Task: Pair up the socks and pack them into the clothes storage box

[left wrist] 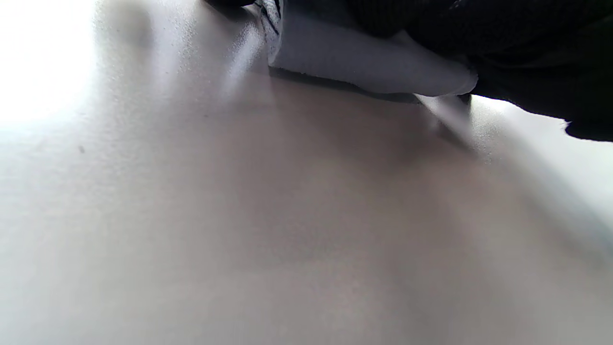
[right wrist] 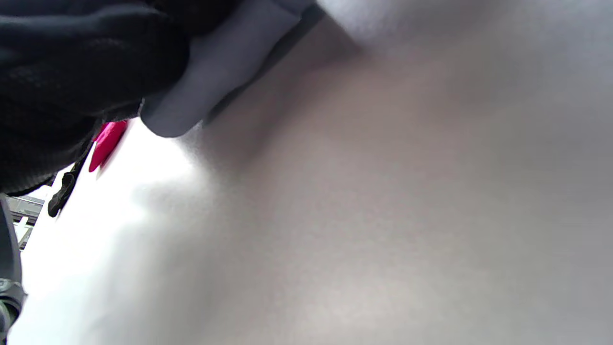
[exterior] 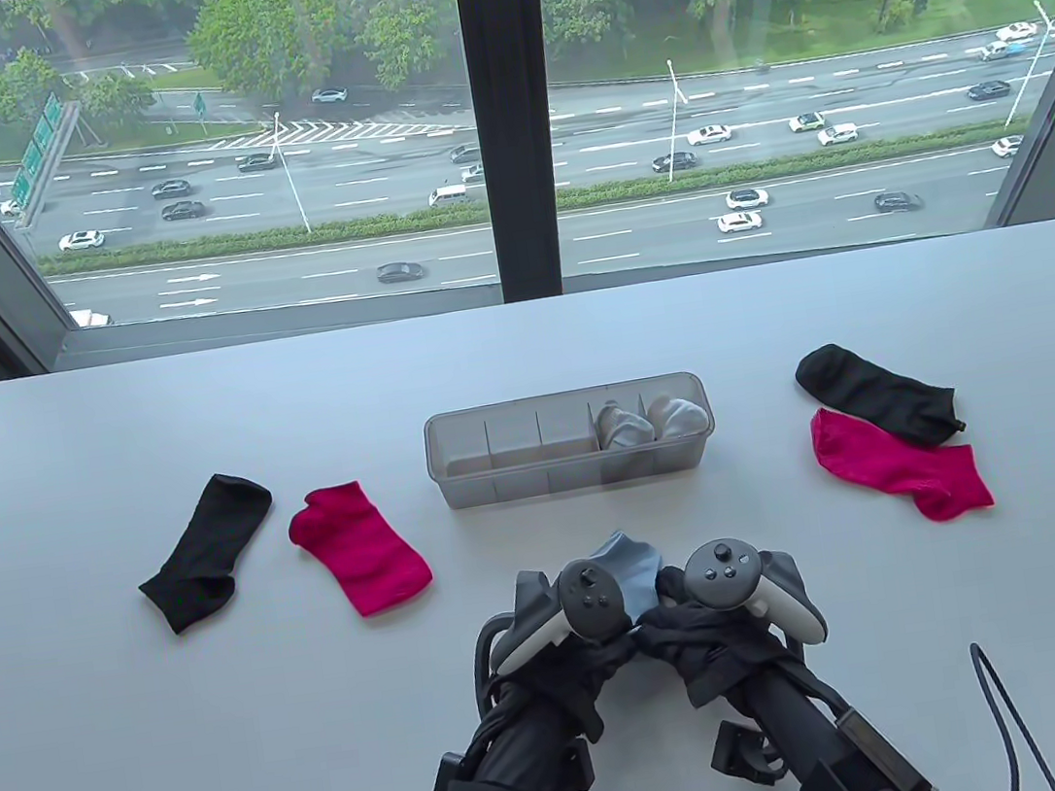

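Table view: the left hand [exterior: 574, 620] and right hand [exterior: 723, 599] meet at the near middle of the bench [exterior: 148, 763], both bunched around a grey-blue sock [exterior: 632, 565] whose end pokes up between the trackers, probably so the pair can be folded before packing. Beyond them the storage box [exterior: 575, 479] already holds 2 pale socks [exterior: 649, 420] in its right compartments. A black sock [exterior: 206, 551] and a pink sock [exterior: 359, 547] lie left; another black sock [exterior: 875, 392] overlaps a pink sock [exterior: 900, 463] right.

Left wrist view: gloved fingers [left wrist: 527, 52] pinch the grey fabric against the bench.

Right wrist view: dark fingers [right wrist: 81, 72] clamp the same sock low over the bench
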